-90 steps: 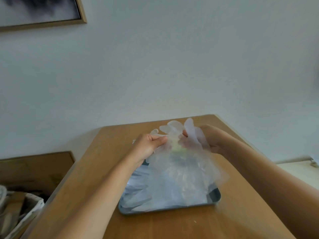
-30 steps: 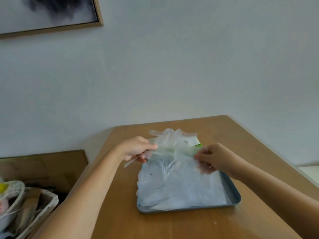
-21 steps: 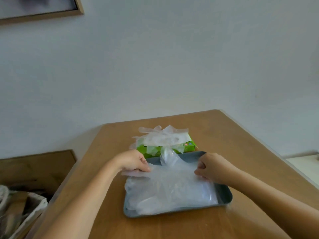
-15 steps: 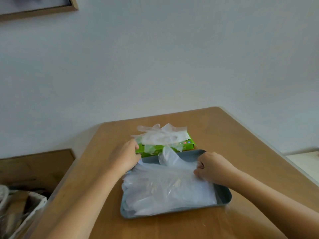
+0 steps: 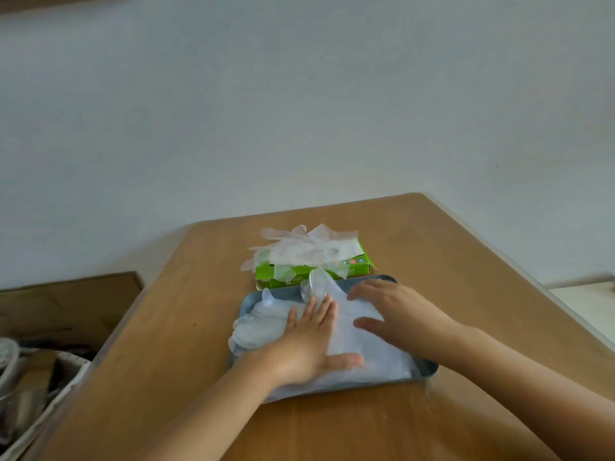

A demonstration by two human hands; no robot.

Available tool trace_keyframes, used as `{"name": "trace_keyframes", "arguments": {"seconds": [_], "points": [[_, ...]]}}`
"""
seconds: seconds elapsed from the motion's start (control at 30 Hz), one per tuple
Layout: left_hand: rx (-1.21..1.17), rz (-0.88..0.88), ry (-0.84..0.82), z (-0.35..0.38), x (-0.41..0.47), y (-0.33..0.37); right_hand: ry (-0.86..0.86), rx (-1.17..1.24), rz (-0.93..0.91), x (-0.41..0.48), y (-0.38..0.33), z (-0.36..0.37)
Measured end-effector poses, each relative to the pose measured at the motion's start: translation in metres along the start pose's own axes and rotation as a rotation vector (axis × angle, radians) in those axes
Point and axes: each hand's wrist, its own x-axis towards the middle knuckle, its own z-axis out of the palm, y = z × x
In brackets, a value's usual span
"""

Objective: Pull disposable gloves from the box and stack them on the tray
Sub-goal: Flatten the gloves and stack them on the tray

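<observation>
Both hands have let go of the glove they were pinching half a second ago and now lie flat over the tray; the left hand (image 5: 309,344) has come away from the corner of the box.

From the head camera, the left hand presses palm-down on the stack of clear gloves (image 5: 263,324). Its fingers are straight and close together, pointing away, with the thumb spread out to the right. The right hand (image 5: 396,314) is over the far right part of the stack, fingers loosely apart and the thumb held out toward the left. It is a little blurred, and I cannot tell whether the palm bears down. Neither hand grips anything.

The stack fills the grey-blue tray (image 5: 429,369), which sits on the wooden table (image 5: 199,327) just in front of the person. One crumpled bit of film (image 5: 317,287) stands up at the far edge of the stack, between the two hands.

Just beyond the tray, touching or nearly touching its far rim, lies the green box (image 5: 357,267), with a loose bunch of gloves (image 5: 306,247) spilling from its top.

A pale wall (image 5: 299,111) rises behind the table. Down at the near left stands a basket (image 5: 50,394) of blurred oddments.
</observation>
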Motion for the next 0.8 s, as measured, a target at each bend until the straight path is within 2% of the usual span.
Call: {"name": "trace_keyframes", "arguments": {"seconds": [0.07,0.13,0.33,0.43,0.57,0.63,0.7,0.8], "points": [[0.006,0.000,0.023,0.004,-0.002,-0.001,-0.205,-0.090,-0.096,-0.005,-0.002,0.011],[0.037,-0.001,0.041,0.007,-0.004,-0.004,-0.361,-0.170,-0.097,-0.010,0.005,0.013],[0.029,-0.076,-0.025,-0.011,-0.026,-0.032,-0.473,-0.206,-0.021,-0.007,0.018,-0.016],[-0.030,-0.138,-0.039,-0.047,-0.035,-0.046,-0.377,-0.073,0.041,0.004,0.018,-0.023],[-0.228,-0.155,0.194,-0.084,-0.025,-0.063,0.016,0.074,0.041,0.039,0.028,-0.014],[-0.261,-0.173,0.259,-0.088,-0.011,-0.070,0.129,0.058,0.025,0.059,0.037,-0.006],[-0.259,-0.191,0.255,-0.084,0.003,-0.074,0.131,0.032,-0.011,0.077,0.043,-0.001],[-0.253,-0.199,0.220,-0.071,0.017,-0.075,0.019,0.032,-0.040,0.097,0.047,0.005]]}}
